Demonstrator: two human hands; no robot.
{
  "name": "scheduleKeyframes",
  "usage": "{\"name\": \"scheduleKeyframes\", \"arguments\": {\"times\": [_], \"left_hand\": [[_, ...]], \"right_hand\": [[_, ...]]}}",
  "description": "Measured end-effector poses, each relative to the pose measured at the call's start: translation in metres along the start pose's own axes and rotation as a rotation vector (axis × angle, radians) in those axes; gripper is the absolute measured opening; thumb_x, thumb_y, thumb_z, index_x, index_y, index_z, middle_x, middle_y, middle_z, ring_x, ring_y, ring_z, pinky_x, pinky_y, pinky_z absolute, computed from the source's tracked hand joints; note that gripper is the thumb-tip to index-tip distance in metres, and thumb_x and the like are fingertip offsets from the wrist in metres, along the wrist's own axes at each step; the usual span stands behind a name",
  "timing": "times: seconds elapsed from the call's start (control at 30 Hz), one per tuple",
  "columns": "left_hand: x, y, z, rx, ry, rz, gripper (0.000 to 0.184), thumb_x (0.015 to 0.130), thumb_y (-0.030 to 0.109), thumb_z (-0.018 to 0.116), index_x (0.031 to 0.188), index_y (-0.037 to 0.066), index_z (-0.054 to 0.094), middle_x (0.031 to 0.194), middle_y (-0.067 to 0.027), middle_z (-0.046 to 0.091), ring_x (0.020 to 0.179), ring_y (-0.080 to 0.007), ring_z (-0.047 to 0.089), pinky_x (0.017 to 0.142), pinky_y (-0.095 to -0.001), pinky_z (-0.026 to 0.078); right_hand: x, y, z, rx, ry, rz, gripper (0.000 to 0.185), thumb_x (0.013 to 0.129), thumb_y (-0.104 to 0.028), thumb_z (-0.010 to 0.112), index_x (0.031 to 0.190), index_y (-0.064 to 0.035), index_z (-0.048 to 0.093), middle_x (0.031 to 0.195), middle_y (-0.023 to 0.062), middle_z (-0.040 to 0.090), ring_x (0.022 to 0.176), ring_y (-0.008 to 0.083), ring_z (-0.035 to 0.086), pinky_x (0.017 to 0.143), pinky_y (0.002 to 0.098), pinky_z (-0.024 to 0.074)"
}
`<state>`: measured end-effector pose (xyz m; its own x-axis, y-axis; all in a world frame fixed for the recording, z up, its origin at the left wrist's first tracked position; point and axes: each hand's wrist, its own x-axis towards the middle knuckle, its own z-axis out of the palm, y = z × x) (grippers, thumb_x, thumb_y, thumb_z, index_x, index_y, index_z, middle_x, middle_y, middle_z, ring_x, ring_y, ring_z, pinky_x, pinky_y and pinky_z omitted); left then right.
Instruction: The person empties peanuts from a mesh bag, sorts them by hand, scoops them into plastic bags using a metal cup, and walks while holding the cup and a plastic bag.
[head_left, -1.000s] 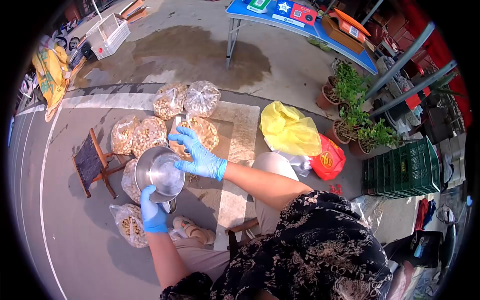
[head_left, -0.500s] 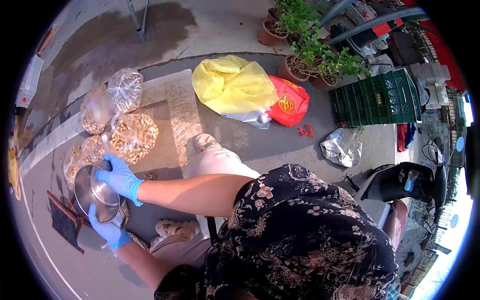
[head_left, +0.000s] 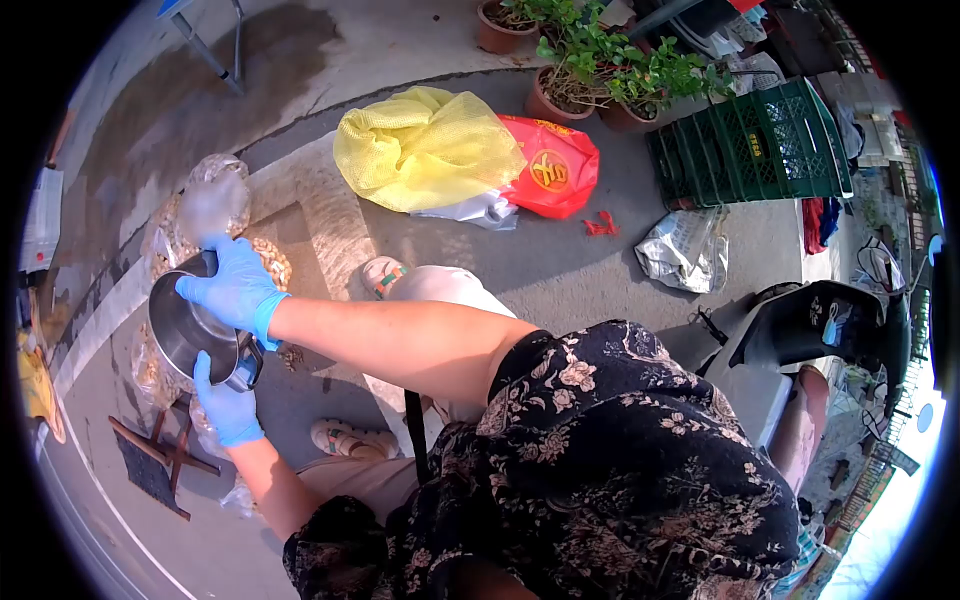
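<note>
A round stainless-steel pot (head_left: 178, 325) is held up between my two blue-gloved hands, its open mouth facing the camera. Nothing shows in the visible part of its inside. My right hand (head_left: 240, 290) closes over the upper rim, thumb and fingers gripping the wall. Lower down, my left hand (head_left: 228, 405) grips the near side by a dark handle (head_left: 254, 366). Behind the pot, clear plastic bags (head_left: 270, 258) of what look like unshelled peanuts stand on the ground, partly hidden by the pot and my right hand.
A small folding stool (head_left: 148, 458) stands beyond my left hand. Ahead lie a yellow mesh sack (head_left: 425, 150) and a red bag (head_left: 555, 170). Potted plants (head_left: 565, 90), green crates (head_left: 750, 145), a white sack (head_left: 680, 255) and a scooter (head_left: 815, 330) are to the right.
Both hands have brought the pot away from the stool side, toward the peanut bags, and it now covers more of them. The pot has turned, so its handle shows more. The whole view has shifted.
</note>
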<state>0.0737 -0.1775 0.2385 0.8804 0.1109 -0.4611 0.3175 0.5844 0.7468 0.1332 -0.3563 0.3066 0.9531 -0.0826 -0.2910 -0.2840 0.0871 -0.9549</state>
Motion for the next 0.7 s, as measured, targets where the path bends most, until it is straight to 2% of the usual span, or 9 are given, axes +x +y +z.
{"name": "scheduleKeyframes", "arguments": {"times": [0.13,0.23,0.27,0.37,0.4,0.5,0.57,0.63,0.7], "left_hand": [[-0.025,-0.017,0.024,-0.056,-0.004,-0.045,0.055,0.078,0.018,0.054,0.125,-0.007,0.041,0.123,-0.019,0.049,0.111,-0.0318,0.049,0.096,-0.0435,0.039],[-0.042,-0.012,0.05,-0.12,0.243,-0.021,0.055,0.077,0.016,0.05,0.125,-0.009,0.04,0.126,-0.0231,0.045,0.115,-0.0351,0.045,0.097,-0.0462,0.038],[-0.041,-0.005,0.051,-0.299,0.163,-0.107,0.057,0.079,0.017,0.046,0.129,-0.008,0.035,0.13,-0.0244,0.041,0.118,-0.039,0.041,0.102,-0.0516,0.033],[-0.046,0.008,0.052,-0.219,-0.137,-0.078,0.053,0.081,0.016,0.042,0.128,-0.009,0.036,0.131,-0.0249,0.041,0.121,-0.0383,0.04,0.104,-0.0517,0.032],[-0.051,0.013,0.073,-0.174,-0.084,-0.116,0.049,0.083,0.014,0.04,0.126,-0.009,0.04,0.128,-0.0249,0.044,0.121,-0.0379,0.041,0.104,-0.0512,0.033],[-0.051,0.014,0.088,0.215,-0.118,0.0,0.047,0.082,0.016,0.043,0.121,-0.01,0.042,0.125,-0.0251,0.046,0.116,-0.0376,0.045,0.101,-0.0522,0.035],[-0.065,0.009,0.123,0.011,-0.057,-0.133,0.042,0.083,0.014,0.045,0.119,-0.008,0.046,0.12,-0.0238,0.051,0.113,-0.0364,0.049,0.099,-0.0527,0.037],[-0.061,0.004,0.134,-0.077,0.04,-0.193,0.043,0.082,0.011,0.046,0.12,-0.007,0.045,0.121,-0.0241,0.05,0.114,-0.0363,0.048,0.1,-0.0531,0.038],[-0.051,-0.013,0.134,-0.173,-0.138,-0.241,0.043,0.081,0.012,0.048,0.12,-0.006,0.046,0.119,-0.0243,0.051,0.113,-0.0374,0.048,0.1,-0.0542,0.038]], "right_hand": [[-0.007,-0.01,-0.019,-0.181,-0.091,0.025,0.078,0.065,-0.051,0.066,0.117,0.0053,0.05,0.113,0.0279,0.051,0.104,0.0379,0.052,0.091,0.0388,0.0423],[-0.008,-0.011,-0.023,-0.127,-0.174,-0.091,0.073,0.069,-0.053,0.062,0.112,0.005,0.053,0.112,0.0285,0.053,0.103,0.0385,0.054,0.089,0.0397,0.0428],[-0.009,-0.01,-0.022,-0.094,-0.199,-0.149,0.071,0.071,-0.053,0.061,0.11,0.0049,0.054,0.11,0.0283,0.055,0.101,0.0385,0.054,0.088,0.0401,0.0431],[-0.002,-0.013,-0.036,0.081,-0.197,-0.206,0.062,0.076,-0.051,0.055,0.102,0.0048,0.058,0.1,0.0269,0.059,0.094,0.0381,0.058,0.084,0.041,0.0442],[-0.002,-0.018,-0.046,0.052,-0.157,-0.2,0.053,0.08,-0.046,0.052,0.096,0.0044,0.059,0.092,0.0256,0.061,0.089,0.0373,0.06,0.081,0.0409,0.0449],[0.017,-0.01,-0.069,-0.044,-0.089,-0.368,0.049,0.082,-0.042,0.052,0.098,0.0038,0.06,0.095,0.0246,0.061,0.09,0.0359,0.06,0.081,0.0392,0.0453],[0.012,-0.018,-0.11,0.124,-0.062,-0.332,0.047,0.081,-0.039,0.053,0.102,0.0028,0.06,0.097,0.0217,0.062,0.089,0.0321,0.061,0.081,0.0379,0.0456],[0.018,0.008,-0.154,0.207,0.0,-0.364,0.039,0.084,-0.03,0.056,0.109,-0.0006,0.059,0.099,0.0102,0.063,0.084,0.0183,0.059,0.077,0.0308,0.0473],[0.037,0.067,-0.199,0.266,0.074,-0.147,0.035,0.086,-0.028,0.054,0.111,-0.0028,0.058,0.093,0.0071,0.061,0.078,0.0154,0.057,0.071,0.0291,0.0479]]}}
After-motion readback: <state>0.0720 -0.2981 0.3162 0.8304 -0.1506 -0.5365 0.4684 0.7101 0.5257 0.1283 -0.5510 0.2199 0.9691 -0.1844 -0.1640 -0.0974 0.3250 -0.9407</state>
